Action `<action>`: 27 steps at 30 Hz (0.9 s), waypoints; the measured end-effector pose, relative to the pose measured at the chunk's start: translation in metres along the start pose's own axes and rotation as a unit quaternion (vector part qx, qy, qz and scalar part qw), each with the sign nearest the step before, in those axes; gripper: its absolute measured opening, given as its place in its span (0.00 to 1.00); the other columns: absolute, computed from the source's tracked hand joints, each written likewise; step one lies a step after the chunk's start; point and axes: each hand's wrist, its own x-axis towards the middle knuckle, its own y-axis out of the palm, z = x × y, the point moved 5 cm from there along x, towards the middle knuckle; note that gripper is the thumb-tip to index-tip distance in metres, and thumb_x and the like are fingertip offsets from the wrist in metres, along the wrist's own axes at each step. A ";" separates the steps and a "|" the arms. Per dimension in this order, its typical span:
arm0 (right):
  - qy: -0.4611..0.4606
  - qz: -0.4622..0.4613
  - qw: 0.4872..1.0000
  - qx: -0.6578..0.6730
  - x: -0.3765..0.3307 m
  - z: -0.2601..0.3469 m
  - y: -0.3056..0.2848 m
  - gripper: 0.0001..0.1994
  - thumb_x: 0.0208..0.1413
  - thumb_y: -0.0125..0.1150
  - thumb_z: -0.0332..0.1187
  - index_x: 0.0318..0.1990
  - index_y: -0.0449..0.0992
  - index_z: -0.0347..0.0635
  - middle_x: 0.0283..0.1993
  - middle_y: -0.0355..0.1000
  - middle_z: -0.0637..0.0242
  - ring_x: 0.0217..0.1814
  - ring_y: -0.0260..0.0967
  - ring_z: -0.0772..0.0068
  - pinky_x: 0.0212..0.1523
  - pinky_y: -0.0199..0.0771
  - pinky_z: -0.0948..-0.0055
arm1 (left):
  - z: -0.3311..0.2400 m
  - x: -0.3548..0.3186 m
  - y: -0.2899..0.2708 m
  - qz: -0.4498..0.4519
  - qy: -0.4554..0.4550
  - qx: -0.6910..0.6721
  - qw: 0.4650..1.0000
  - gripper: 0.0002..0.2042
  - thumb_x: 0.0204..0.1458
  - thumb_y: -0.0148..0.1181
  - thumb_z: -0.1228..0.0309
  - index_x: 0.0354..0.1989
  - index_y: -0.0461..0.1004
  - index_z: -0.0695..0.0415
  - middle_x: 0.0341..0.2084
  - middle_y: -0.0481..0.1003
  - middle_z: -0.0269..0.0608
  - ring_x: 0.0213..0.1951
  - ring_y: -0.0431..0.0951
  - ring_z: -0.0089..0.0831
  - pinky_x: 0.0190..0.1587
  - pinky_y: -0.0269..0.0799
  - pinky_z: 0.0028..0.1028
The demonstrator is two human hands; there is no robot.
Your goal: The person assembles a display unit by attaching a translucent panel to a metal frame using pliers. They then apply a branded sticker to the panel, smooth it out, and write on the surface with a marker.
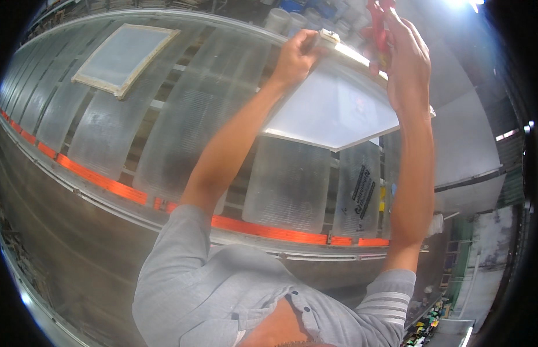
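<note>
— What was the place like?

— A long printing surface (107, 254) ran across a workshop, with an orange strip (101, 182) along its edge and clear ribbed sheets (191, 115) laid side by side on it. A second framed screen (123, 58) lay flat far off to my left, well apart from the work.

— And where was the screen you were handling?

— Up in the air, tilted over the sheets. I had the white-meshed screen (332, 110) by its far edge. My left hand (297, 58) was curled around the frame corner, fingers pressed together on the wood. My right hand (405, 61) was closed on that same rail, along with something red (378, 29); I could not tell what it was.

— What would doing it well take?

— I judged it needed both grips kept firm and level, so the frame did not twist, and the near edge kept clear of the sheets below.
</note>
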 end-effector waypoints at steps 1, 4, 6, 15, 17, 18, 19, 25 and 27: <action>0.009 -0.021 0.999 0.029 0.000 -0.004 -0.004 0.18 0.63 0.52 0.41 0.48 0.71 0.32 0.33 0.75 0.55 0.24 0.70 0.73 0.18 0.65 0.76 | 0.000 -0.001 0.000 0.000 -0.002 0.000 1.000 0.13 0.57 0.61 0.79 0.50 0.70 0.65 0.41 0.79 0.39 0.42 0.75 0.19 0.46 0.71 0.21; 0.063 -0.028 0.996 0.063 0.003 -0.027 -0.014 0.18 0.61 0.52 0.40 0.48 0.71 0.31 0.33 0.76 0.55 0.25 0.70 0.72 0.19 0.66 0.75 | 0.001 -0.003 0.002 -0.004 -0.009 -0.005 1.000 0.13 0.57 0.60 0.79 0.50 0.70 0.65 0.41 0.79 0.39 0.42 0.75 0.19 0.46 0.71 0.21; 0.130 0.042 0.990 0.023 0.002 -0.055 -0.020 0.18 0.59 0.52 0.39 0.48 0.71 0.32 0.33 0.76 0.54 0.25 0.71 0.70 0.20 0.67 0.74 | 0.000 -0.002 0.004 -0.003 -0.011 -0.017 1.000 0.13 0.57 0.60 0.79 0.50 0.70 0.65 0.41 0.79 0.39 0.42 0.75 0.19 0.46 0.71 0.21; 0.049 -0.032 0.998 0.033 -0.005 -0.042 -0.022 0.13 0.61 0.51 0.39 0.42 0.70 0.37 0.33 0.74 0.56 0.23 0.67 0.72 0.19 0.64 0.73 | 0.000 -0.003 0.005 -0.005 -0.003 -0.018 1.000 0.13 0.57 0.60 0.79 0.50 0.70 0.65 0.40 0.79 0.38 0.41 0.76 0.19 0.46 0.71 0.20; 0.267 0.093 0.959 -0.009 -0.018 -0.059 -0.007 0.14 0.62 0.52 0.41 0.41 0.70 0.36 0.30 0.72 0.56 0.22 0.67 0.71 0.18 0.64 0.74 | -0.001 -0.005 0.002 -0.010 -0.021 -0.070 0.997 0.13 0.57 0.60 0.79 0.50 0.70 0.65 0.40 0.79 0.38 0.41 0.75 0.19 0.46 0.71 0.20; 0.244 0.072 0.967 -0.025 -0.013 -0.057 -0.010 0.15 0.62 0.52 0.41 0.41 0.70 0.35 0.30 0.72 0.56 0.22 0.67 0.72 0.19 0.64 0.75 | -0.001 -0.005 0.002 -0.003 -0.022 -0.051 0.998 0.13 0.57 0.60 0.79 0.50 0.70 0.65 0.40 0.79 0.38 0.41 0.75 0.19 0.46 0.71 0.20; 0.221 0.052 0.973 -0.043 -0.009 -0.051 -0.012 0.15 0.62 0.52 0.40 0.42 0.70 0.35 0.31 0.73 0.57 0.22 0.67 0.72 0.19 0.64 0.75 | 0.000 -0.005 0.001 0.000 -0.022 -0.034 0.999 0.13 0.57 0.60 0.79 0.50 0.70 0.65 0.40 0.79 0.38 0.41 0.75 0.19 0.46 0.71 0.20; -0.093 0.007 0.996 0.000 -0.020 -0.014 0.004 0.16 0.64 0.50 0.41 0.42 0.71 0.33 0.32 0.74 0.58 0.22 0.67 0.74 0.18 0.64 0.76 | 0.007 0.000 -0.001 0.001 0.003 0.020 1.000 0.13 0.57 0.60 0.80 0.50 0.70 0.65 0.40 0.79 0.38 0.42 0.75 0.19 0.46 0.70 0.20; 0.101 0.098 0.984 -0.106 -0.020 -0.044 0.012 0.13 0.63 0.49 0.38 0.40 0.71 0.34 0.31 0.72 0.58 0.21 0.67 0.74 0.17 0.63 0.75 | 0.007 -0.001 0.000 0.002 -0.002 0.023 1.000 0.13 0.57 0.60 0.80 0.50 0.70 0.65 0.40 0.78 0.38 0.41 0.75 0.19 0.45 0.70 0.20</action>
